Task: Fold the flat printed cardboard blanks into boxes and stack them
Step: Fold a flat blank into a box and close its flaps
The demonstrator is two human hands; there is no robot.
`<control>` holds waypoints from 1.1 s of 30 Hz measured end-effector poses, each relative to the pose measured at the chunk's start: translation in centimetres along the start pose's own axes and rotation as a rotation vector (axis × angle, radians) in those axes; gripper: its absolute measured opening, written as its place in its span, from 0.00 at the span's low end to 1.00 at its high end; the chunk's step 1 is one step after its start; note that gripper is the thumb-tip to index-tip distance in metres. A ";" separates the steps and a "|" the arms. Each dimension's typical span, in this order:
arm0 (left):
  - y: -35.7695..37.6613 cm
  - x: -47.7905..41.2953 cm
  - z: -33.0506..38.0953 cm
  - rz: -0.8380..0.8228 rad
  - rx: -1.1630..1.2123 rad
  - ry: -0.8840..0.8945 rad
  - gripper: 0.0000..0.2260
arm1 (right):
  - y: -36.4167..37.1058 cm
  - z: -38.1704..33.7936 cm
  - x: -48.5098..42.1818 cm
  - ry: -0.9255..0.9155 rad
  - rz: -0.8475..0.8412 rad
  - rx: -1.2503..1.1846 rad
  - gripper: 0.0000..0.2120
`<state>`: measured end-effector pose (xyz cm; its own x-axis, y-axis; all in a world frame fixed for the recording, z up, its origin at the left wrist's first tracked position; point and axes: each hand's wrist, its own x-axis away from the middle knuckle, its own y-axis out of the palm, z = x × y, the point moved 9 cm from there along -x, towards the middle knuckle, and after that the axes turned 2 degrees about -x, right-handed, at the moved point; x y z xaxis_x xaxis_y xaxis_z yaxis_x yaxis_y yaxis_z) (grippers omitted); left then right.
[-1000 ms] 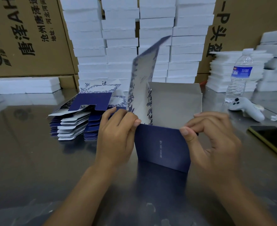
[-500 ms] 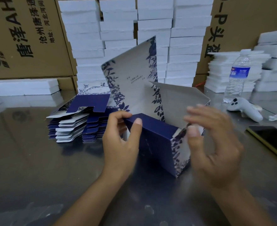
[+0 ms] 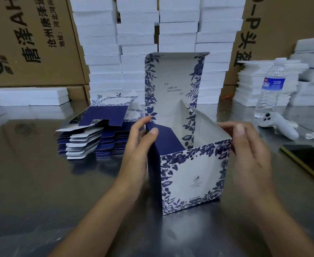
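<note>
- My left hand (image 3: 140,143) pinches the navy side flap (image 3: 164,139) at the box's top left corner, thumb on the flap's outer face and fingers behind it.
- My right hand (image 3: 245,151) nips the top right corner of the blue-and-white printed box (image 3: 191,175), fingers only narrowly parted around the card edge.
- Between the two grips the box stands upright on the steel table (image 3: 32,182), its lid panel (image 3: 173,84) standing tall beyond my fingers, mouth open.
- Step in hand, as I judge it: closing the top (body already squared up).
- Next move calls for folding both side flaps inward, then bringing the lid down and tucking its lip.
- The remaining flat blanks (image 3: 95,134) lie just left of my left hand; the stacks behind are white foam blocks (image 3: 137,34), so I cannot tell where finished boxes go.
</note>
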<state>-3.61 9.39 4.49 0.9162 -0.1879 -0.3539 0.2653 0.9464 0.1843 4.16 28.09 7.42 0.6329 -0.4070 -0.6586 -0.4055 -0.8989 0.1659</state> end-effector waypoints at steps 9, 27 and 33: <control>-0.1 -0.5 -0.5 -0.054 0.108 -0.052 0.20 | 0.3 3.5 -3.0 0.381 -0.153 -0.059 0.15; -0.2 -0.7 0.0 -0.073 -0.017 0.001 0.15 | 4.7 3.3 -6.6 0.424 -0.599 0.621 0.19; -0.2 -0.7 0.1 -0.066 -0.057 0.001 0.19 | 4.6 3.3 -6.9 0.417 -0.624 0.670 0.21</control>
<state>-4.23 9.29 4.82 0.8969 -0.2506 -0.3642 0.3080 0.9452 0.1080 -4.26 27.26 10.33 0.9872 -0.0338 -0.1562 -0.1289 -0.7461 -0.6532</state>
